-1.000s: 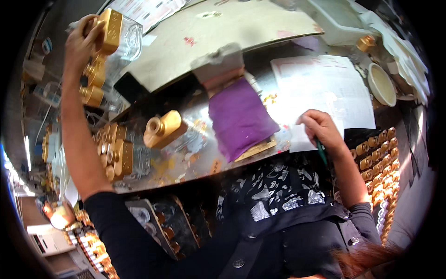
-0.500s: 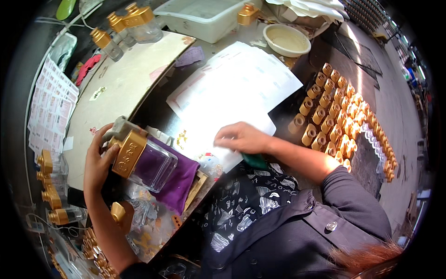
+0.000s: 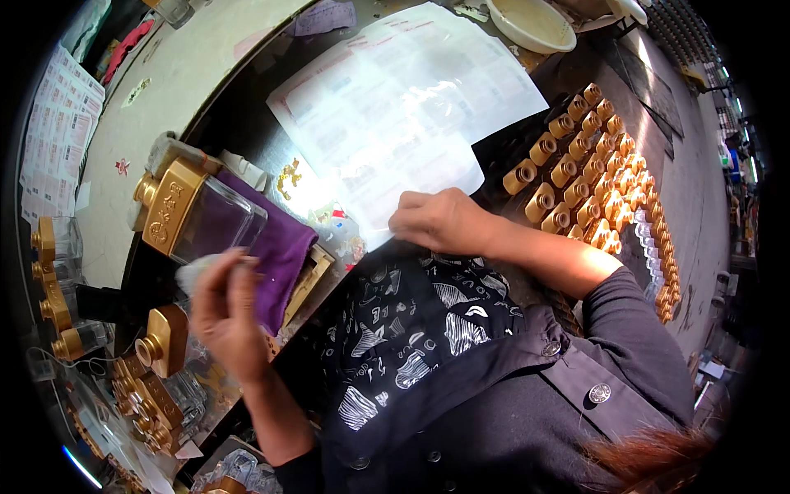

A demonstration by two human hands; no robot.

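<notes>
A square clear glass bottle with a gold shoulder and neck (image 3: pixel 174 202) lies on its side on a purple cloth (image 3: pixel 284 276), its neck toward the left. Just below it is my left hand (image 3: pixel 230 317), off the bottle, its fingers bent and blurred. Something pale and blurred (image 3: pixel 196 276) shows at those fingertips; its kind cannot be made out. My right hand (image 3: pixel 440 221) is at the near edge of the white printed sheets (image 3: pixel 395 107), fingertips pinched together. What lies between them is hidden.
Many gold-topped bottles (image 3: pixel 576 181) stand in rows at right. More gold-shouldered bottles (image 3: pixel 164 342) are at lower left. Printed sheets (image 3: pixel 62 132) lie at far left, beyond a pale board (image 3: pixel 164 90). Gold scraps (image 3: pixel 290 177) lie beside the sheets; a white bowl (image 3: pixel 535 29) is behind.
My left hand has let go of the bottle's gold shoulder and come down toward me. My right hand's fingers have drawn together at the sheets. The whole view has shifted.
</notes>
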